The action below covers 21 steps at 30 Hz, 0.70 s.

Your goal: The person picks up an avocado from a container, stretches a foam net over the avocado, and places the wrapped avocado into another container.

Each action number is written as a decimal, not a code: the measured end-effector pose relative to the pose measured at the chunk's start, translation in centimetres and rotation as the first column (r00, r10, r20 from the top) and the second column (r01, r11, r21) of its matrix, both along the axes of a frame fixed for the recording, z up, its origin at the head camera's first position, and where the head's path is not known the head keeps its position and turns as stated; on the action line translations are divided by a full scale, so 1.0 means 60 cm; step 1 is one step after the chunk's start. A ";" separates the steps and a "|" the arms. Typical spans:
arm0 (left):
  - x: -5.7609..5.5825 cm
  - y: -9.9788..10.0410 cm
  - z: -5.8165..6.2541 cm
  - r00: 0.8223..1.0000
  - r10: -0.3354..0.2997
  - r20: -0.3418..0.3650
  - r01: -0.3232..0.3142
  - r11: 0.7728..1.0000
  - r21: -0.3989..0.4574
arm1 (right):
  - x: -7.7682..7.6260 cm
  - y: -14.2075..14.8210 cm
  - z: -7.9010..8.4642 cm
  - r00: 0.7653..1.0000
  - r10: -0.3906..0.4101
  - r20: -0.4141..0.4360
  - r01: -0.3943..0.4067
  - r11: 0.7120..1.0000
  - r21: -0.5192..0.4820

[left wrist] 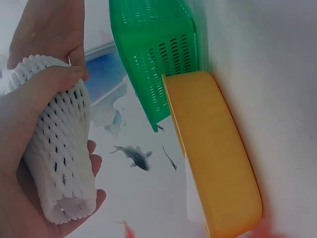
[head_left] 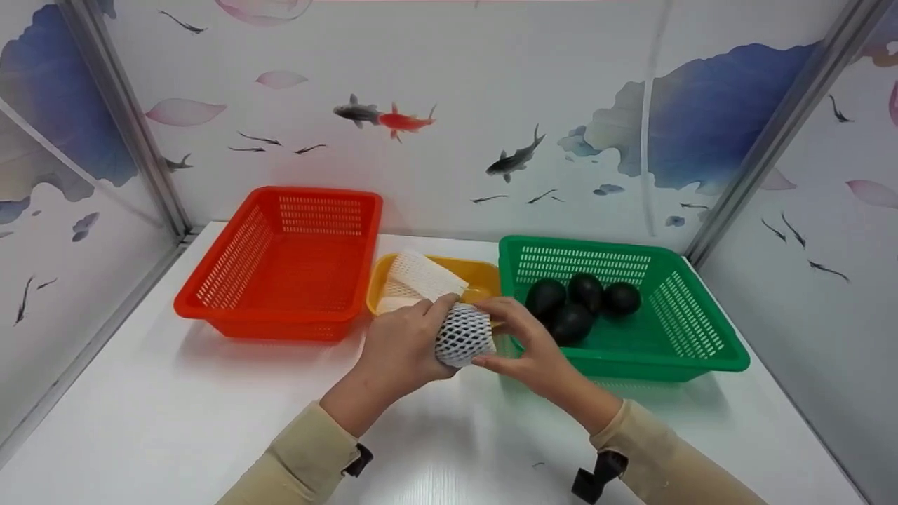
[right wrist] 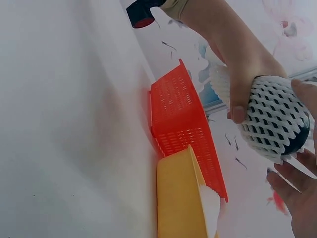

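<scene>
My left hand (head_left: 403,344) wraps round a white foam net sleeve (head_left: 464,335), its thumb lying along the netting. Inside the sleeve is a dark, smooth avocado-like fruit (right wrist: 297,141), showing through the mesh and bare at the end toward my right hand. In the left wrist view the sleeve's other end hangs hollow past the fingers. My right hand (head_left: 537,351) holds the near end of the sleeve between thumb and fingers. Both hands are above the white table, in front of a yellow basket (head_left: 484,270).
More white foam net sleeves (head_left: 424,275) lie in the yellow basket. A red basket (head_left: 280,319) stands at left with nothing in it. Several black fruits (head_left: 572,324) sit at the left side of a green basket (head_left: 631,365) at right. Printed wall panels enclose the table (head_left: 210,414).
</scene>
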<state>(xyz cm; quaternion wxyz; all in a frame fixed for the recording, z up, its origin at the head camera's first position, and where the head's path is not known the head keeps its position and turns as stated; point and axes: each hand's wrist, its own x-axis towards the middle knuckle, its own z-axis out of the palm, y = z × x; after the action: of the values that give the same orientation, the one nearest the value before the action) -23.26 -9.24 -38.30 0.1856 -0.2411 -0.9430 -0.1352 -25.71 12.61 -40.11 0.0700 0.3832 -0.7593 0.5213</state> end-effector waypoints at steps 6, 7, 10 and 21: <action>-0.005 -0.006 0.003 0.976 -0.059 0.207 0.024 0.986 0.166 | -0.003 0.005 -0.002 0.998 0.034 0.043 -0.030 0.996 -0.084; -0.006 -0.009 0.005 0.962 -0.081 0.259 0.024 0.977 0.214 | -0.004 0.008 -0.003 0.998 0.036 0.054 -0.031 0.995 -0.096; -0.009 -0.016 0.008 0.908 -0.156 0.388 0.006 0.933 0.361 | -0.005 0.017 -0.006 0.996 0.029 0.079 -0.020 0.994 -0.111; -0.019 -0.034 0.010 0.808 -0.353 0.472 -0.125 0.681 0.722 | -0.008 0.031 -0.011 0.981 -0.005 0.195 0.035 0.988 -0.152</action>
<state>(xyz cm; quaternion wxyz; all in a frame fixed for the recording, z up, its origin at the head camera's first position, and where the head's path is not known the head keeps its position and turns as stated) -24.42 -11.28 -37.71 -0.0389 -0.1565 -0.8029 -0.5738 -26.18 14.46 -40.78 0.0307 0.3163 -0.7235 0.6128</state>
